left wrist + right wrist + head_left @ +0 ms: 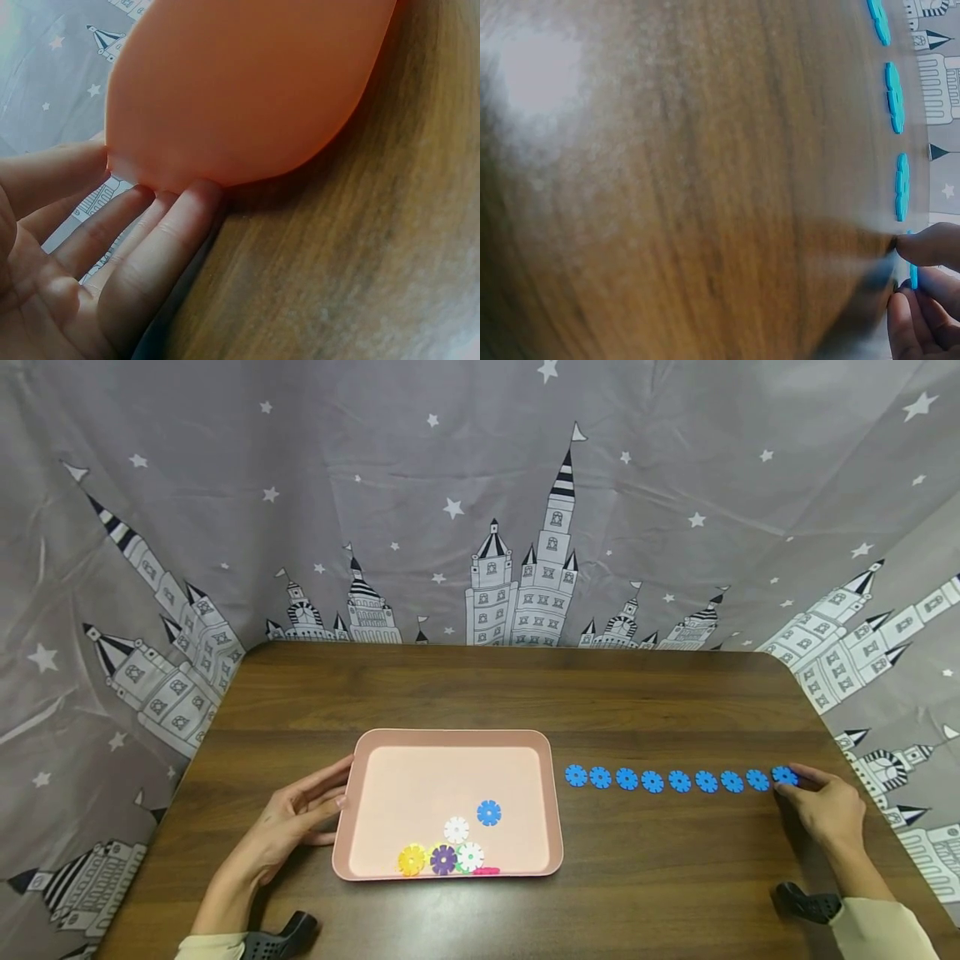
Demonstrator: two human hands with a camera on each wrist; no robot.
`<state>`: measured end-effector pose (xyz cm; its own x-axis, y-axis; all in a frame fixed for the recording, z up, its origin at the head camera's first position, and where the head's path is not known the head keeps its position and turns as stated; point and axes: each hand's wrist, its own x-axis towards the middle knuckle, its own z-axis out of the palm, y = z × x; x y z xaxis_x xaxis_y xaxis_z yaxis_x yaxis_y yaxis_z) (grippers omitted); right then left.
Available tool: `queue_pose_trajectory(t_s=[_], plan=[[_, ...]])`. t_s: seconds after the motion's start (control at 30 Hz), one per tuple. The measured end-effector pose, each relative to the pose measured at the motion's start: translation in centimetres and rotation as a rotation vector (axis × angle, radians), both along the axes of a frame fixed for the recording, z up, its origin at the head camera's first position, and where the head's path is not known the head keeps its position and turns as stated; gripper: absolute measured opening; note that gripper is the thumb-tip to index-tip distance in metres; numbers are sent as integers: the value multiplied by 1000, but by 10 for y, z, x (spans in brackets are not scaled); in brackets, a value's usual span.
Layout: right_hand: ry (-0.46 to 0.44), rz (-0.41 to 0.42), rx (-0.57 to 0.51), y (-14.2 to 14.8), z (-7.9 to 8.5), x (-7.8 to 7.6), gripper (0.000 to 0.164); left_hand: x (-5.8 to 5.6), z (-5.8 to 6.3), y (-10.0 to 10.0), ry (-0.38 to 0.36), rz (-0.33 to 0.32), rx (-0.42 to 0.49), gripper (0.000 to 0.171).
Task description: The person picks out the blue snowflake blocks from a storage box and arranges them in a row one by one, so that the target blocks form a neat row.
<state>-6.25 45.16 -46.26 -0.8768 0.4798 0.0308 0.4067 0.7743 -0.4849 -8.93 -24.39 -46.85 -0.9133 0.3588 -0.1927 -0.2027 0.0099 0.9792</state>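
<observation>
At the right end of a row of blue flower-shaped discs point(678, 782), my right hand point(828, 806) pinches the last blue disc point(784, 776) between thumb and fingers. In the right wrist view this disc point(913, 276) stands edge-on between the fingertips, close over the table. My left hand point(296, 814) grips the left side of a pink tray point(448, 737), thumb at the rim and fingers against the outer wall. Inside the tray lie one blue disc point(489, 812), two whitish discs point(457, 829), a yellow-orange disc point(412, 860) and a purple disc point(443, 860).
A pink disc point(486, 871) shows edge-on by the tray's near wall, with bits of green and yellow beside it. The brown wooden table point(465, 693) ends at a grey curtain point(337, 460) printed with castles and stars.
</observation>
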Motion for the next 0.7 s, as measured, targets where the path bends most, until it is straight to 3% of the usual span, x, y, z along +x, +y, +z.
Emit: queue_pose_trajectory(t_s=[0.43,0.7], plan=[[52,11,-2,-10,7,1,43,-1,2,0,-20,15,-26,61],[155,150,-44,-55,31,-12,42,1,3,1,-1,-2,15,59]])
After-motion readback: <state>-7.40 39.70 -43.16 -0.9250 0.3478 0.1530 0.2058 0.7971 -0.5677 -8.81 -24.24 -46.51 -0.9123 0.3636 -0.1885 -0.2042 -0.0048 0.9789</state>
